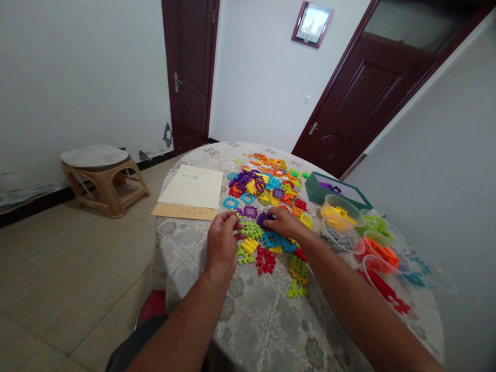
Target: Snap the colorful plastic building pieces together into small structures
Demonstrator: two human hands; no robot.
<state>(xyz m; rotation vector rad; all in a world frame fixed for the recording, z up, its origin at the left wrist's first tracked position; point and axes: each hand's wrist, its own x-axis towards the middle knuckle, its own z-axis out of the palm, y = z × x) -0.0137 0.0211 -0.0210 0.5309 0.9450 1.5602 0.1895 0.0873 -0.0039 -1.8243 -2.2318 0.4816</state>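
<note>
A spread of colourful interlocking plastic pieces (pixel 267 186) covers the middle of a round table (pixel 256 320) with a patterned cloth. My left hand (pixel 222 243) rests at the near edge of the pile, fingers curled in a pinch beside a green piece (pixel 252 229); what it pinches is too small to name. My right hand (pixel 284 222) lies on the pile with fingers bent over a purple piece (pixel 264 219) and blue pieces (pixel 276 240). Red (pixel 265 260), yellow (pixel 250 245) and green pieces lie just in front of both hands.
Clear tubs (pixel 341 212) of sorted pieces stand along the table's right side, behind them a teal box (pixel 335 189). A cream booklet on a brown envelope (pixel 191 188) lies at the left. A stool (pixel 103 175) stands on the floor at left, two dark doors behind.
</note>
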